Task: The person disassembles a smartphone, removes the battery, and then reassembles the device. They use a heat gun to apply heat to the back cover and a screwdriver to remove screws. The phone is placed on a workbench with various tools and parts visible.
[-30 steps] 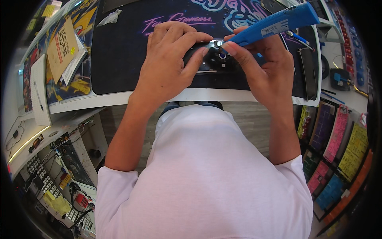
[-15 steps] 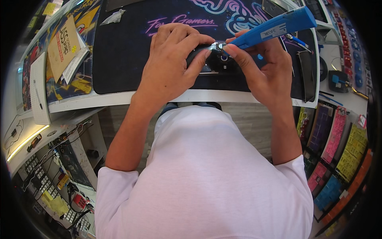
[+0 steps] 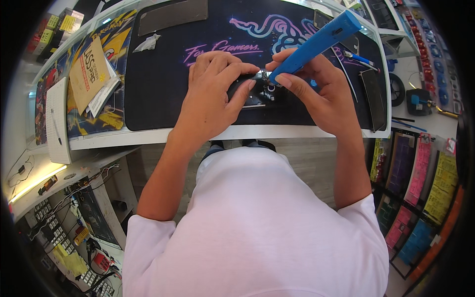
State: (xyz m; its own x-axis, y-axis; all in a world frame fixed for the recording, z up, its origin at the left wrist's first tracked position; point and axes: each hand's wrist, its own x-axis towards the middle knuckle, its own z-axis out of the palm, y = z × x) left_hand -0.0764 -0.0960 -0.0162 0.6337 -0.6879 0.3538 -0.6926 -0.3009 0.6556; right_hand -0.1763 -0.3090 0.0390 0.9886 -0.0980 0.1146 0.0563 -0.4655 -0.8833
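A dark, flat device (image 3: pixel 255 99), apparently an opened phone with bare parts at its upper end, lies on the desk mat. My left hand (image 3: pixel 213 91) curls over its left side, thumb and index finger holding it near the exposed parts. In my right hand (image 3: pixel 321 91) is a chunky blue pen-shaped tool (image 3: pixel 316 47), gripped low between thumb and fingers. It slants up to the right, and a small dark switch shows on its side. Its lower end meets the device's upper right part; the very tip is hidden by my fingers.
The dark patterned mat (image 3: pixel 158 89) covers the white-edged desk. A dark flat panel (image 3: pixel 173 16) and a crumpled white wrapper (image 3: pixel 147 43) lie at its upper left. Brown envelope (image 3: pixel 89 72) and notepad (image 3: pixel 57 119) are at left. A black phone-like slab (image 3: pixel 372 99) and blue pen-like tool (image 3: pixel 362 60) lie right.
The blue tool has swung more upright, now showing its switch side. My hands stay at the device. The whole view has shifted slightly, showing more of the desk's far side.
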